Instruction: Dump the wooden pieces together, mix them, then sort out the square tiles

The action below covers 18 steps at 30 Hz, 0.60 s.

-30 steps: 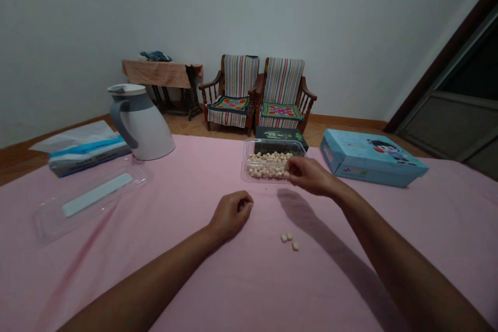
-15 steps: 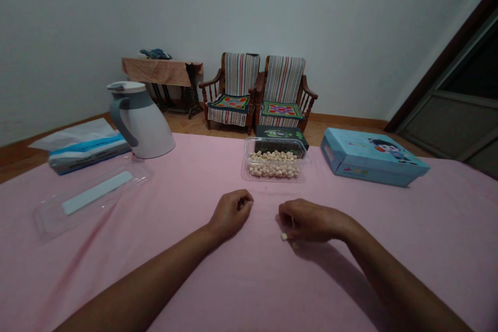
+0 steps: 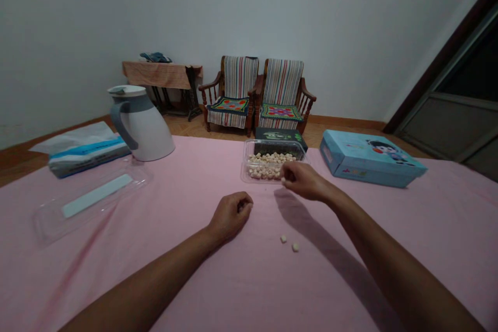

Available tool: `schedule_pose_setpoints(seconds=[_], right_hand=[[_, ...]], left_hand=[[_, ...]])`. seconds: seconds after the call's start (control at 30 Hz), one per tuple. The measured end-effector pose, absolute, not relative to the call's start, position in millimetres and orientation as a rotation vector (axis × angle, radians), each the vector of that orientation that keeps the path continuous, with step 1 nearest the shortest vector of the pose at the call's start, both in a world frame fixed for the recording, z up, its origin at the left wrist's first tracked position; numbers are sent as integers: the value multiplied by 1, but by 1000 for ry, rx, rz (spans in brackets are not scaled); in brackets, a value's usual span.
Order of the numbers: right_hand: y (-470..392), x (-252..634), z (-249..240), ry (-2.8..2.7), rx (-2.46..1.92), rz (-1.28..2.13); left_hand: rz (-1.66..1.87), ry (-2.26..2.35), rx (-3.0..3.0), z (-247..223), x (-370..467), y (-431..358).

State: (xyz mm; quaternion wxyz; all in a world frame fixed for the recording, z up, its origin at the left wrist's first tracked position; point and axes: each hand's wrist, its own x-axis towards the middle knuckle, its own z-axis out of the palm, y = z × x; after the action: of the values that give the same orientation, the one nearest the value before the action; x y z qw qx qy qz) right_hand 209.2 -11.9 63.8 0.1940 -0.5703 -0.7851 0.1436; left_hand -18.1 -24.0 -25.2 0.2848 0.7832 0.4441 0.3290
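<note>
My left hand rests on the pink cloth, its fingers curled into a loose fist; whatever lies inside is hidden. In front of the clear plastic box, my right hand hovers at the near right corner with fingers bent and pinched. A pale spot shows at its fingertips, too small to tell as a nail or a piece. Many small pale round pieces fill the bottom of the box. Two loose ones, a small pale piece and another pale piece, lie on the cloth below my right hand.
To the left are a clear plastic lid, a tissue pack and a white-and-grey jug. A black box stands behind the plastic box, a light blue box to the right. Two wooden armchairs stand beyond the table.
My right hand has moved up and away from the two loose pieces to the plastic box, leaving them uncovered on the cloth. My left hand has stayed in place.
</note>
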Motion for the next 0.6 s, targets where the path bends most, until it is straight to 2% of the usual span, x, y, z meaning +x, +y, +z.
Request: schedule_pose_setpoints(seconds=[0.13, 0.4, 0.6], right_hand=[[0, 206, 73, -1817, -1461, 267], [-55, 202, 44, -2552, -1407, 782], [-74, 194, 21, -2640, -1335, 783]], left_hand=[[884, 1181, 2088, -27, -19, -23], [884, 1193, 2089, -25, -17, -24], [898, 1186, 2094, -25, -17, -24]])
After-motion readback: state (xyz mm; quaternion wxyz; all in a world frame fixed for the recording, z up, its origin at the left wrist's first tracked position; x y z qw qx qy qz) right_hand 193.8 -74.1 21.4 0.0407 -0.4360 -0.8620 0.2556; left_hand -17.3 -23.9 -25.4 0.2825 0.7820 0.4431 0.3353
